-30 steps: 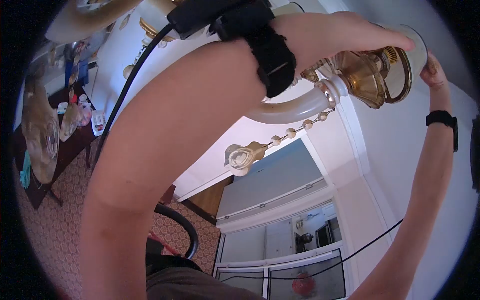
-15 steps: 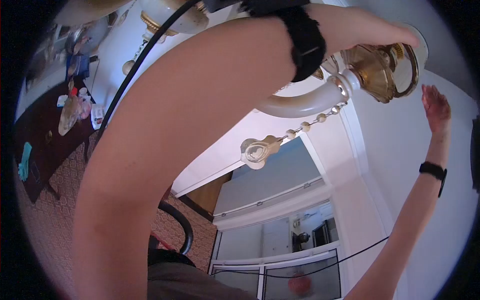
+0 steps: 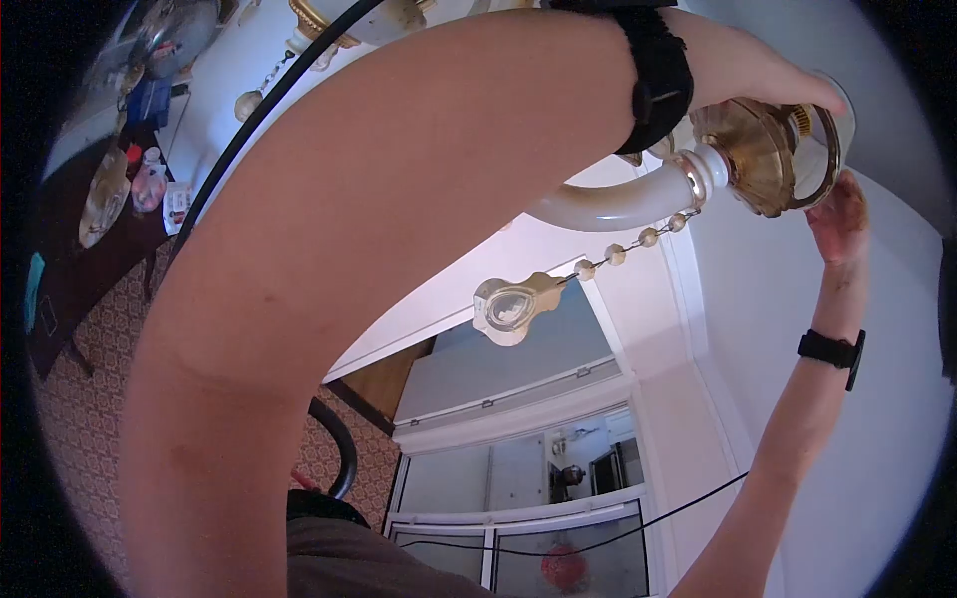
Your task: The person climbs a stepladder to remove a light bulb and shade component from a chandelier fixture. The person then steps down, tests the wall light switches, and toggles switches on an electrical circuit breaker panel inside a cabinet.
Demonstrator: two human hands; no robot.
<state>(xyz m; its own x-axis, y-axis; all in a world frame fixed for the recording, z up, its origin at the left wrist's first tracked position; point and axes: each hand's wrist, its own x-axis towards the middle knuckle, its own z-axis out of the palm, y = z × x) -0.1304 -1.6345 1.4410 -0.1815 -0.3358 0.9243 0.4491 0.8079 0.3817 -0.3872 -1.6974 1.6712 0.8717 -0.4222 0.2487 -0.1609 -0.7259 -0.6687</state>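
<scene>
My left hand [image 3: 773, 75] reaches across the top to a chandelier arm [image 3: 623, 204] and lies along the upper side of its glass lampshade [image 3: 819, 159]. Its fingertips are at the shade's rim, and most of the fingers are hidden. From below, my right hand [image 3: 839, 221] meets the lower rim with curled fingers, partly behind the glass. An amber, petal-shaped cup [image 3: 753, 154] holds the shade's base on the white arm. Beneath hangs a string of crystal beads [image 3: 616, 255] ending in a flat crystal pendant [image 3: 513, 307].
Another chandelier lamp [image 3: 374, 18] is at the top, near a black cable [image 3: 264, 130]. Lower left stands a dark table [image 3: 70, 269] with bottles [image 3: 150, 181] and a turquoise glove [image 3: 33, 289]. A glazed door [image 3: 558, 538] lies below; a thin wire [image 3: 688, 513] crosses it.
My right hand has moved up and left from beside the lampshade to its lower rim. My left hand stays at the shade, and the whole view has shifted slightly.
</scene>
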